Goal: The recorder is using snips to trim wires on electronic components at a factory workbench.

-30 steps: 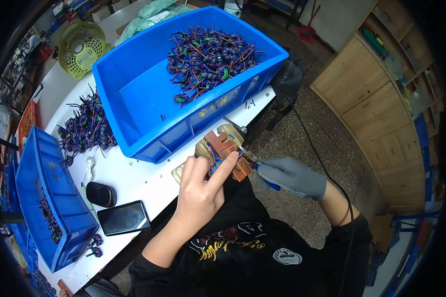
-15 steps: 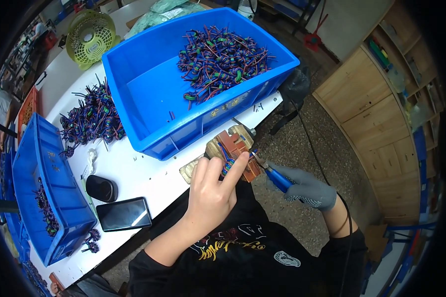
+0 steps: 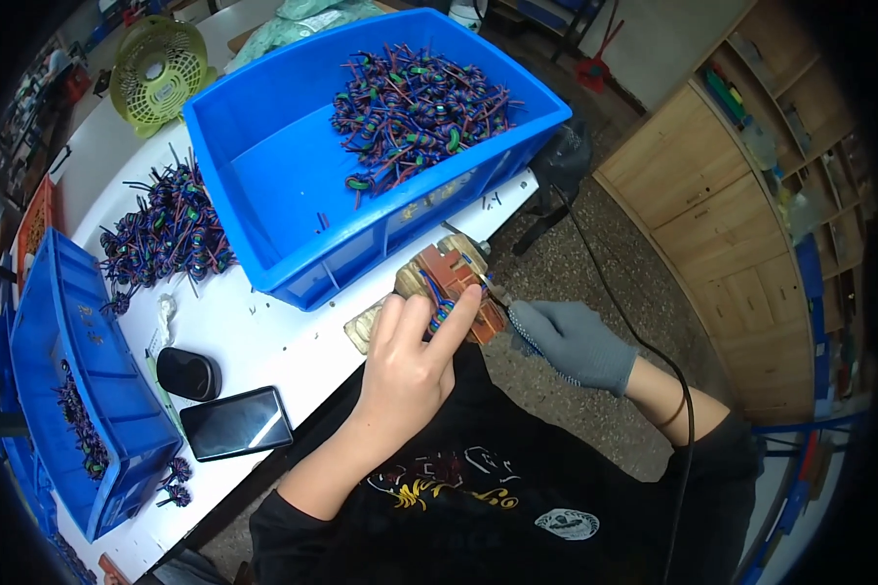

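White counter (image 3: pixel 263 341) edge, frame centre: left hand (image 3: pixel 410 366) pinching wound coil (image 3: pixel 443 314) on wooden jig (image 3: pixel 456 278); gloved right hand (image 3: pixel 576 341) gripping soldering iron (image 3: pixel 517 317), tip just right of coil, axis slanting lower right.

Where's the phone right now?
In the head view the black phone lies on the white table near its front edge, left of the left hand, beside a black case.

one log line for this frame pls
left hand: bare, holds small wound coil on wooden jig | right hand: grey glove, holds corded iron-like tool, tip at coil | big blue bin: coils inside
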### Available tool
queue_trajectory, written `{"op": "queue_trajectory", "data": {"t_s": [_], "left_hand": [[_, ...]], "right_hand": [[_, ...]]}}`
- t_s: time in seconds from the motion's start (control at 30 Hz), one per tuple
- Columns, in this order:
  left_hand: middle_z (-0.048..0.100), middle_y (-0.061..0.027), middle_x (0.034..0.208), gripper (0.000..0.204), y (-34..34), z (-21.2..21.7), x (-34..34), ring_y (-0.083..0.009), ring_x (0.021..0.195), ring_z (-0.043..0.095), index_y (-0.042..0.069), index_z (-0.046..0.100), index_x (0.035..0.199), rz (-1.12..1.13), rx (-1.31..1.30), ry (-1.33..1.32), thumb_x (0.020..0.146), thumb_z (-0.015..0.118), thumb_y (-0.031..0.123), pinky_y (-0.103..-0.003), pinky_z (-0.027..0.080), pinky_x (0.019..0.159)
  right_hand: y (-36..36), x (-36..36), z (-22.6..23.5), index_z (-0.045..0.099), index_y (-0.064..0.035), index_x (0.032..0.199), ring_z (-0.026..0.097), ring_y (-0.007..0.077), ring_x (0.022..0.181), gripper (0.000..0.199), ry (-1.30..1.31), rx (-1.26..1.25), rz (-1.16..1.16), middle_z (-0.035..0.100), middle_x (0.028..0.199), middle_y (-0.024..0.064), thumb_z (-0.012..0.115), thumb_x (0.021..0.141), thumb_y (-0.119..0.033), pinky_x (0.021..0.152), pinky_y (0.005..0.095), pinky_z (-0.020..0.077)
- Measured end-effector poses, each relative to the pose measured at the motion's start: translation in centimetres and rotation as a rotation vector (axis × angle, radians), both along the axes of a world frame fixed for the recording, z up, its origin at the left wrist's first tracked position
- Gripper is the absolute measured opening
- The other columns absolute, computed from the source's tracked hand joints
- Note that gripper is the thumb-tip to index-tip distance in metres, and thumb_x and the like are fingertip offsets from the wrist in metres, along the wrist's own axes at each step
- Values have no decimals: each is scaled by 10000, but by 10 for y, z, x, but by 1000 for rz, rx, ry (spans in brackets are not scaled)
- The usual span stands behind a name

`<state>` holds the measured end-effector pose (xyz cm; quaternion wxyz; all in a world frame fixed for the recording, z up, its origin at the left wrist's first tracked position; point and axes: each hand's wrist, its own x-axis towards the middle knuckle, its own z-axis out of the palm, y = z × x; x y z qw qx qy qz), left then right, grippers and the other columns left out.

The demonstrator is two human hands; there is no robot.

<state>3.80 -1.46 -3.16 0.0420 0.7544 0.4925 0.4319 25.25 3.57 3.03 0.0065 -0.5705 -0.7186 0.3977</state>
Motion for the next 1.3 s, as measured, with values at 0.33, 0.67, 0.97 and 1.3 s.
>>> {"op": "queue_trajectory", "data": {"t_s": [0.33, 0.67, 0.97, 1.3], "left_hand": [[453, -89, 912, 514, 0, 1, -6, -209, 786, 409, 70, 673, 1314, -29, -30, -25, 818, 678, -62, -307, 427, 714], [585, -130, 1057, 408, 6, -10, -21, -176, 789, 477, 115, 726, 1266, -134, 468, 329, 866, 746, 41, -286, 510, 712], [616, -138, 1108, 324, -1, 15, -12, -199, 831, 549, 149, 796, 1122, -295, 410, 127, 812, 810, 57, -304, 532, 705], [682, -121, 1011, 284, -8, 25, -2, -170, 779, 547, 130, 815, 1075, -344, 368, -74, 818, 777, 15, -271, 532, 715]], "right_hand": [[16, 10, -40, 702, -47, 843, 553, 134, 616, 464, 656, -656, 13, 641, 687, 36, 485, 1081, -381, 612, 246, 449], [10, 0, -41, 739, -44, 1035, 544, 85, 646, 176, 845, 85, -240, 705, 819, 19, 704, 939, -188, 634, 221, 434], [25, -14, 19, 727, -14, 1056, 634, 155, 769, 236, 789, -163, 143, 725, 904, 71, 743, 827, -71, 753, 273, 508], [9, -20, 9, 747, -17, 1031, 599, 107, 722, 175, 999, -428, -7, 730, 859, 42, 709, 904, -131, 717, 236, 474]]}}
